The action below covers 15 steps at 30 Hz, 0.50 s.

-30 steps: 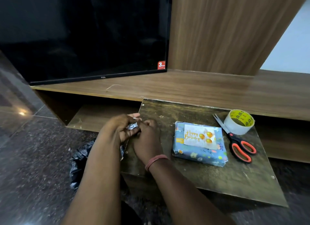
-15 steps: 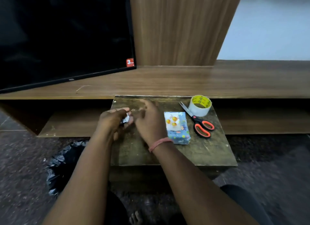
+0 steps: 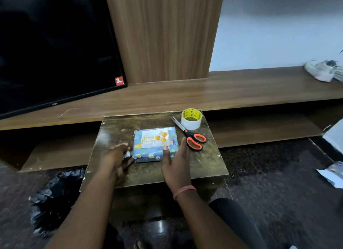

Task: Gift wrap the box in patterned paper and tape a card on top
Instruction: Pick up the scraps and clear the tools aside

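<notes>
Wrapping looks finished from where I stand: the flat box in blue patterned paper lies in the middle of the small dark scuffed wooden worktop, and the white "Happy Birthday" card with orange balloons lies flat on its top face. Whether tape holds every edge of that card I cannot tell.

The right hand comes in from the near side with its grip apart, thumb laid on the box's near edge and fingers straight along its right side. The left hand sits just beside the box's left end, fingers curled round a small crumpled whitish scrap, probably waste tape or paper.

Trouble, if it comes, would likely start with that scrap. If it is sticky and brushes the paper, it could snag and tear the wrap at the left corner. A push or lift from the right hand with the left still occupied could skew the box and lift a loose card edge. The orange-handled scissors lie just beside the right fingers, with the roll of clear tape with a yellow core beyond, so a sideways sweep could knock them off the worktop.
</notes>
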Each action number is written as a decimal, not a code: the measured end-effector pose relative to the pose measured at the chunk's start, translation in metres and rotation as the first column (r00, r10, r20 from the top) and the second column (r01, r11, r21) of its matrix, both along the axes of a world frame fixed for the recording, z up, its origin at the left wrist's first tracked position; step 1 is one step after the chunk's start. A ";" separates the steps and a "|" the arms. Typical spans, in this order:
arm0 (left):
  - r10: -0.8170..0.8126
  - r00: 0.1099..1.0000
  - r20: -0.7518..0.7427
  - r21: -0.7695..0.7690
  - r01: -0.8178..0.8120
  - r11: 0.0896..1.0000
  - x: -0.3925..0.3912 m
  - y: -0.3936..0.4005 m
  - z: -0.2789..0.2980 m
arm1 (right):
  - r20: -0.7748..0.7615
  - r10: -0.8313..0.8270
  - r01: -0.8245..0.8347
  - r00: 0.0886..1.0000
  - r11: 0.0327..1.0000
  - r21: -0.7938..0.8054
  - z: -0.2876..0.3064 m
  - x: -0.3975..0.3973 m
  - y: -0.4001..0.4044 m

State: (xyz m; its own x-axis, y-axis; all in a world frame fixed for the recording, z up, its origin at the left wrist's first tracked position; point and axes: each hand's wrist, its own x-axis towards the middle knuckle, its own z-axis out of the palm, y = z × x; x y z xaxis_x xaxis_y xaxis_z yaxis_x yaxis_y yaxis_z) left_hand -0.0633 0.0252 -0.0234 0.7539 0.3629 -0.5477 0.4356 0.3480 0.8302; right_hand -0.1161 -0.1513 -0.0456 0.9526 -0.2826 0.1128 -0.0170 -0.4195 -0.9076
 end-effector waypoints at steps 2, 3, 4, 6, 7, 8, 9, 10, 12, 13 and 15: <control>0.024 1.000 0.004 -0.007 -0.024 1.000 -0.002 0.000 -0.003 | -0.033 -0.005 0.007 0.999 0.996 0.086 -0.003 0.002 -0.006; 0.040 0.999 0.010 -0.015 -0.039 0.999 -0.004 -0.002 -0.004 | -0.047 -0.008 0.013 0.999 0.993 0.115 -0.004 0.004 -0.009; 0.058 0.998 0.025 -0.014 -0.058 0.998 -0.005 -0.003 -0.004 | -0.054 -0.007 0.015 0.999 0.991 0.132 -0.004 0.007 -0.013; 0.104 0.993 0.056 -0.004 -0.104 0.995 -0.011 -0.008 -0.001 | -0.053 0.018 -0.010 0.998 0.990 0.142 -0.005 0.008 -0.018; 0.118 0.990 0.077 0.004 -0.119 0.993 -0.016 -0.010 0.000 | -0.044 0.032 -0.026 0.998 0.990 0.138 -0.005 0.006 -0.019; 0.128 0.986 0.105 0.010 -0.130 0.992 -0.020 -0.011 0.000 | -0.030 0.034 -0.030 0.999 0.992 0.124 -0.005 0.004 -0.019; 0.138 0.979 0.148 0.019 -0.142 0.990 -0.024 -0.010 0.001 | -0.003 0.022 -0.021 1.000 0.996 0.092 -0.003 0.001 -0.015; 0.140 0.971 0.194 0.021 -0.147 0.989 -0.027 -0.010 0.000 | 0.041 -0.009 0.006 0.999 0.999 0.052 -0.003 -0.002 -0.012; 0.160 0.946 0.281 -0.015 -0.162 0.987 -0.036 -0.007 0.001 | 0.179 -0.044 0.053 0.983 0.998 -0.044 0.003 -0.008 0.000; 0.158 0.939 0.305 -0.036 -0.155 0.987 -0.041 -0.007 0.003 | 0.251 -0.030 0.055 0.967 0.994 -0.094 0.006 -0.009 0.008; 0.159 0.931 0.329 -0.079 -0.140 0.987 -0.050 -0.004 0.006 | 0.348 0.067 -0.021 0.935 0.991 -0.134 0.012 -0.010 0.028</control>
